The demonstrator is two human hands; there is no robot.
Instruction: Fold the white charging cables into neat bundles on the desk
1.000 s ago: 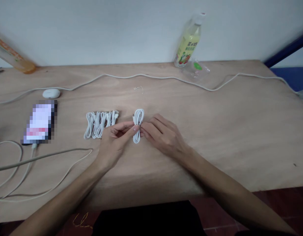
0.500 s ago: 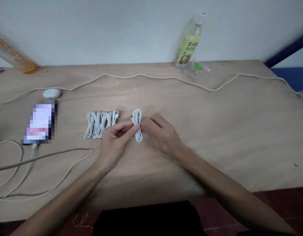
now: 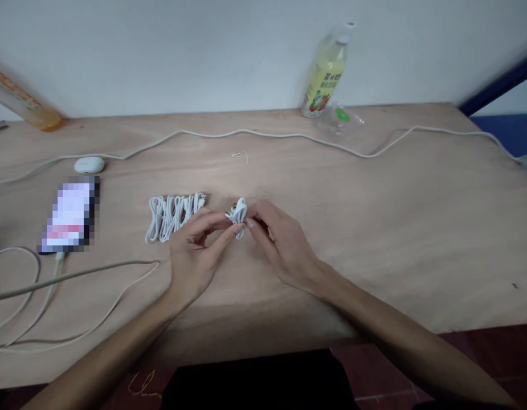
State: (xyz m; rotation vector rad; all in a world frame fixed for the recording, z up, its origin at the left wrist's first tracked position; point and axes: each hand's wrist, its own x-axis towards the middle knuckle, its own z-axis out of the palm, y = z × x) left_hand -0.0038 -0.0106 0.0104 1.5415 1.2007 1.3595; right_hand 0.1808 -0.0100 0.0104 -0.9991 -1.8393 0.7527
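A coiled white USB cable (image 3: 241,208) is held up over the table between my two hands. My left hand (image 3: 197,242) pinches its middle from the left, thumb in front. From the right, my right hand (image 3: 284,239) closes thumb and forefinger on the same narrow middle; the fingertips are partly hidden. The coil tilts, its upper loops towards me, and a small orange-red spot shows by its plug end. Just left of it, several similar white cable bundles (image 3: 166,219) lie side by side in a row, partly covered by my left hand.
A phone (image 3: 69,213) with a charging lead and a white earbud case (image 3: 89,165) lie at left. One long white cord (image 3: 289,135) crosses the table's back. Behind it stand a yellow drink bottle (image 3: 325,80) and crumpled clear plastic (image 3: 340,122). Small pale tie scraps (image 3: 240,155) lie mid-table.
The coil has tipped and now looks shorter, with its plug end turned. My right hand's fingers, blurred before, have come in against the middle of the coil. My left hand keeps its pinch.
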